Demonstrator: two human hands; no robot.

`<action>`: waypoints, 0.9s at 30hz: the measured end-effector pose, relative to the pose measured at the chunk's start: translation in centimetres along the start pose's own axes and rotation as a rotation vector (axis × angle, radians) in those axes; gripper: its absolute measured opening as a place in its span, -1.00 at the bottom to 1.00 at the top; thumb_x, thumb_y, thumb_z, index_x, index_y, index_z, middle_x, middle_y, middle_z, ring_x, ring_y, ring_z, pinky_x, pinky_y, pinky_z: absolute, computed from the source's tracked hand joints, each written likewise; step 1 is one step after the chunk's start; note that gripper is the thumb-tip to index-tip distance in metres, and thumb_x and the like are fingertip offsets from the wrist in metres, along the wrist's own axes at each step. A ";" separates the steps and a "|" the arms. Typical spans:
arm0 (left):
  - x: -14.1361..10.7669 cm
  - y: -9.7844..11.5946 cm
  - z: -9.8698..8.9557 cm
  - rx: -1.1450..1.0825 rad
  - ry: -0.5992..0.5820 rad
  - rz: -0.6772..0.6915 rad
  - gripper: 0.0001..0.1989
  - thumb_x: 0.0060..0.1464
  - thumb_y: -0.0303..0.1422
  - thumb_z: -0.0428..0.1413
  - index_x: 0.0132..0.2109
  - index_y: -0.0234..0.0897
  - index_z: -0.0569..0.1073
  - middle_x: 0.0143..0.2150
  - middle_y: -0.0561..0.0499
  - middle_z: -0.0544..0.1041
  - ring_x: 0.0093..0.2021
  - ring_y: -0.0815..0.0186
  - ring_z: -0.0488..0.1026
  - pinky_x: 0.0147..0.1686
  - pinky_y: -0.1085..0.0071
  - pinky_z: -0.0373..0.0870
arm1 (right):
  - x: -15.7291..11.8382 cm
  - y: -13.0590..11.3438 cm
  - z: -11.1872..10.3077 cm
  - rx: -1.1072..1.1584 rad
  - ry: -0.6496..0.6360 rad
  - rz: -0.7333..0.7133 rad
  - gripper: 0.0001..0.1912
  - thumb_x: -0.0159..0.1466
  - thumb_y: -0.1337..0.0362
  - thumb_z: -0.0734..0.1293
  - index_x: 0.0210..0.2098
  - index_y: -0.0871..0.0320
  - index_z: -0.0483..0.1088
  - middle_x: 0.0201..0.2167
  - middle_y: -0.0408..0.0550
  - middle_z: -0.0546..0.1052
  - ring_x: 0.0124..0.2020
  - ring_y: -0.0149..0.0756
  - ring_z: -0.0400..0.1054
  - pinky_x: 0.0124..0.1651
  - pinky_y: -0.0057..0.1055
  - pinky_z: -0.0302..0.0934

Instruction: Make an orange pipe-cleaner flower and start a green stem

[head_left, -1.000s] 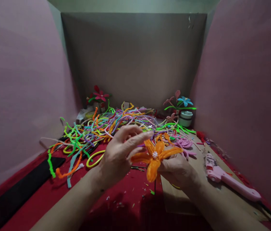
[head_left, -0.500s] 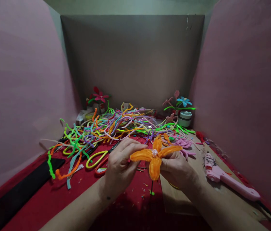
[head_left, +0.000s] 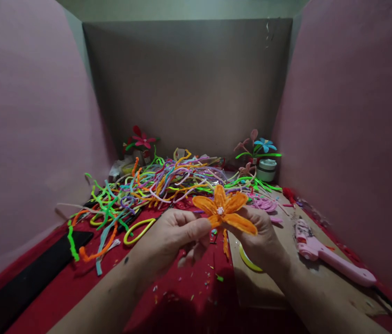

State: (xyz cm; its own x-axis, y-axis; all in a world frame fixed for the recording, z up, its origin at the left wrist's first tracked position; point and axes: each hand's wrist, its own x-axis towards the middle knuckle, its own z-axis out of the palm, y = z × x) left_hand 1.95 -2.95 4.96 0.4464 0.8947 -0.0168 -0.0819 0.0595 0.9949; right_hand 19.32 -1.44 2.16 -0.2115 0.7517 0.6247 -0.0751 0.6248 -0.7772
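An orange fuzzy flower (head_left: 235,202) with several petals and a cluster of pale beads at its centre faces me between my two hands. My left hand (head_left: 185,234) pinches the lower left petal between thumb and fingers. Behind the right-hand petals, my right hand (head_left: 260,232) is closed on the back of the flower, its fingertips hidden. Below the bloom hangs another orange fuzzy piece (head_left: 225,243).
Tangled coloured pipe cleaners (head_left: 178,178) heap across the back. Yellow-handled scissors (head_left: 139,231) lie left. A pink glue gun (head_left: 335,264) rests on a brown board (head_left: 262,290) at right. Finished flowers (head_left: 265,144) and a white jar (head_left: 266,170) stand behind.
The flower has turned and risen slightly, so more petals face me. My left hand has shifted its fingers onto the lower left petal. The orange piece below has come into view.
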 end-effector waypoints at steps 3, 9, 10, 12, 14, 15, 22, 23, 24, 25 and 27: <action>0.1 -0.6 0.2 0.022 0.009 -0.004 -0.68 -0.09 -0.16 0.18 -0.55 -0.36 0.43 -0.69 0.08 0.36 -0.72 0.52 0.21 -0.73 0.59 0.08 | -0.1 0.0 0.2 -0.132 0.002 -0.111 -0.80 0.16 0.41 0.27 -0.35 0.06 0.52 -0.43 -0.14 0.54 -0.46 -0.41 0.35 -0.36 -0.46 0.25; -0.4 -0.1 0.6 0.513 0.327 0.367 -0.81 0.02 -0.26 0.12 -0.41 -0.30 0.44 -0.54 0.07 0.41 -0.55 0.44 0.31 -0.55 0.50 0.26 | -0.4 0.7 0.3 -0.293 0.110 -0.249 -0.83 0.15 0.43 0.26 -0.41 0.10 0.48 -0.46 -0.12 0.52 -0.43 -0.37 0.37 -0.33 -0.41 0.26; -0.6 0.0 0.8 0.661 0.445 0.557 -0.88 -0.01 -0.31 0.15 -0.35 -0.27 0.44 -0.46 0.06 0.44 -0.46 0.41 0.34 -0.46 0.46 0.30 | -0.4 0.9 0.4 -0.324 0.122 -0.267 -0.83 0.15 0.44 0.26 -0.41 0.11 0.47 -0.48 -0.12 0.50 -0.43 -0.37 0.36 -0.33 -0.41 0.25; -1.0 0.1 1.2 0.940 0.578 0.922 -0.79 -0.07 -0.41 0.21 -0.22 -0.22 0.43 -0.35 0.04 0.45 -0.32 0.35 0.36 -0.30 0.40 0.32 | -0.5 1.1 0.4 -0.362 0.116 -0.275 -0.83 0.16 0.44 0.25 -0.43 0.11 0.45 -0.50 -0.13 0.49 -0.46 -0.37 0.35 -0.35 -0.41 0.23; -1.2 -0.2 1.6 1.146 0.536 1.130 -0.70 -0.07 -0.50 0.19 -0.14 -0.20 0.43 -0.31 0.02 0.45 -0.28 0.33 0.34 -0.27 0.37 0.31 | -0.5 1.1 0.5 -0.365 0.103 -0.257 -0.83 0.16 0.43 0.26 -0.47 0.11 0.45 -0.53 -0.13 0.47 -0.49 -0.38 0.32 -0.38 -0.41 0.22; -1.2 -0.5 1.7 1.213 0.497 1.178 -0.70 -0.06 -0.53 0.17 -0.12 -0.22 0.43 -0.32 0.01 0.45 -0.29 0.33 0.32 -0.28 0.36 0.30 | -0.6 1.0 0.6 -0.351 0.099 -0.231 -0.83 0.16 0.42 0.26 -0.48 0.11 0.45 -0.54 -0.13 0.47 -0.50 -0.37 0.31 -0.38 -0.41 0.22; -0.9 -1.4 1.2 1.357 0.397 1.276 -0.74 -0.04 -0.60 0.11 -0.15 -0.33 0.43 -0.27 -0.07 0.53 -0.26 0.27 0.36 -0.24 0.27 0.25 | -0.9 0.6 1.0 0.040 0.047 0.182 -0.86 0.16 0.25 0.32 -0.38 0.09 0.54 -0.54 -0.12 0.46 -0.47 -0.35 0.29 -0.30 -0.37 0.23; -0.9 -1.3 1.2 1.356 0.419 1.274 -0.74 -0.05 -0.60 0.11 -0.16 -0.33 0.43 -0.28 -0.07 0.54 -0.28 0.27 0.35 -0.24 0.26 0.24 | -0.8 0.5 1.0 0.104 0.048 0.223 -0.86 0.15 0.24 0.33 -0.39 0.09 0.54 -0.55 -0.13 0.46 -0.48 -0.37 0.28 -0.31 -0.38 0.23; -0.9 -1.3 1.1 1.355 0.436 1.276 -0.75 -0.05 -0.60 0.11 -0.17 -0.33 0.42 -0.29 -0.07 0.54 -0.29 0.27 0.35 -0.25 0.26 0.24 | -0.8 0.5 1.1 0.165 0.056 0.255 -0.87 0.13 0.24 0.34 -0.41 0.09 0.54 -0.56 -0.14 0.45 -0.48 -0.38 0.27 -0.32 -0.39 0.22; -0.9 -1.3 1.2 1.357 0.446 1.278 -0.75 -0.05 -0.60 0.11 -0.18 -0.33 0.42 -0.30 -0.07 0.54 -0.31 0.27 0.35 -0.25 0.26 0.23 | -0.7 0.5 1.2 0.219 0.072 0.276 -0.89 0.11 0.25 0.36 -0.44 0.09 0.54 -0.56 -0.16 0.45 -0.49 -0.40 0.27 -0.33 -0.41 0.21; -0.9 -1.3 1.3 1.366 0.458 1.275 -0.76 -0.05 -0.59 0.11 -0.18 -0.33 0.41 -0.32 -0.06 0.54 -0.33 0.27 0.34 -0.26 0.25 0.22 | -0.5 0.6 1.3 0.299 0.108 0.301 -0.94 0.06 0.28 0.39 -0.51 0.10 0.53 -0.57 -0.18 0.44 -0.50 -0.41 0.25 -0.35 -0.42 0.20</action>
State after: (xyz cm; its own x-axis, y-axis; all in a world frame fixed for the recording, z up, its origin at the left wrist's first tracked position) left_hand 2.77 -4.42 3.77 0.4440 0.1670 0.8803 0.6289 -0.7579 -0.1734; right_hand 18.15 -1.76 1.30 -0.1649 0.9186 0.3591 -0.3080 0.2979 -0.9035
